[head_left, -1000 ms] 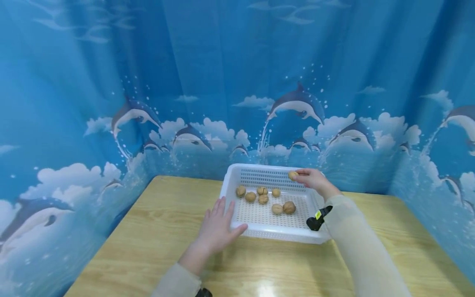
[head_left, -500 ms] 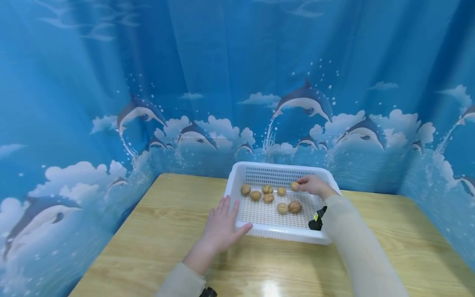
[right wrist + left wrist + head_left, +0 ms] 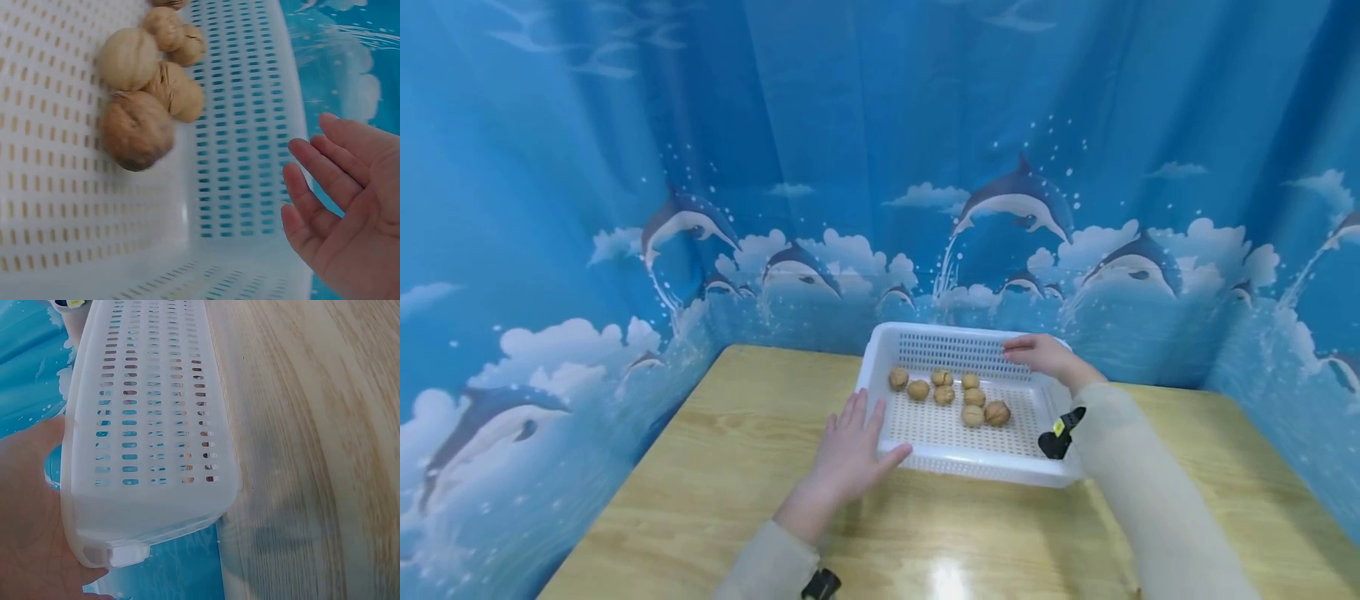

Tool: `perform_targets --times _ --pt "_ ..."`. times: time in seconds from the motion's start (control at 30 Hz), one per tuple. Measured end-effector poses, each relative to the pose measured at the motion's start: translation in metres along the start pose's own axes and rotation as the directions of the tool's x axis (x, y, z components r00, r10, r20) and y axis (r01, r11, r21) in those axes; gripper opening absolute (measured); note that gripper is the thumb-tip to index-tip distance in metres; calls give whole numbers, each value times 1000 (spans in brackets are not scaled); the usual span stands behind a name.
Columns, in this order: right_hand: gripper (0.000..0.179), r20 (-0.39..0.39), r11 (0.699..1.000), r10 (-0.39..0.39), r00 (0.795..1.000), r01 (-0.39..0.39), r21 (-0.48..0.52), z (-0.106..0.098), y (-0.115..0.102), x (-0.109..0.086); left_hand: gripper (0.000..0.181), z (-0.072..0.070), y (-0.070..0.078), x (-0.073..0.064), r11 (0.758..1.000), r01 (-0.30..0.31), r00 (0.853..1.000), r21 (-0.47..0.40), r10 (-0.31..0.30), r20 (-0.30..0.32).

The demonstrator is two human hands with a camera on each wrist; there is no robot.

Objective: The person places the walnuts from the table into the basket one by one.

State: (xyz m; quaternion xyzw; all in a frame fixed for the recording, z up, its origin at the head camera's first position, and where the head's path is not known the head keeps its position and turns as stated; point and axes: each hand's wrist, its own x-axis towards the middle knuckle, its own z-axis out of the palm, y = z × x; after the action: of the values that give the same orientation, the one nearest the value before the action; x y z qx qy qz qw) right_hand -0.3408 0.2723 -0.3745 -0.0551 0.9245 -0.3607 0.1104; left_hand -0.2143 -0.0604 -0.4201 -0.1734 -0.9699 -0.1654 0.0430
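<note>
Several walnuts lie loose in a white slotted plastic basket on the table. One large, darker walnut shows nearest in the right wrist view, with paler ones clustered behind it. My right hand is over the basket's far right part, holding nothing, its fingers relaxed and apart in the right wrist view. My left hand rests at the basket's near left corner, fingers spread along the rim. In the left wrist view its thumb and palm lie against the basket rim.
The basket stands on a wood-grain table, toward its back edge. A blue curtain printed with dolphins hangs behind and at both sides. Black wrist cameras are strapped to the sleeves.
My right hand has lowered a walnut into the basket, let it go and risen toward the back right. That walnut now lies among the others. The left hand stays at the corner.
</note>
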Motion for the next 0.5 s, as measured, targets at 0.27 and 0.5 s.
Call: perform_targets --times 0.27,0.5 --pt "60 7 998 -27 1000 27 63 -31 -6 -40 86 0 1 0 1000 7 1000 -5 -7 16" --pt "67 4 992 -66 998 66 105 -39 5 -79 84 -1 1 1 1000 2 1000 -11 -2 -3"
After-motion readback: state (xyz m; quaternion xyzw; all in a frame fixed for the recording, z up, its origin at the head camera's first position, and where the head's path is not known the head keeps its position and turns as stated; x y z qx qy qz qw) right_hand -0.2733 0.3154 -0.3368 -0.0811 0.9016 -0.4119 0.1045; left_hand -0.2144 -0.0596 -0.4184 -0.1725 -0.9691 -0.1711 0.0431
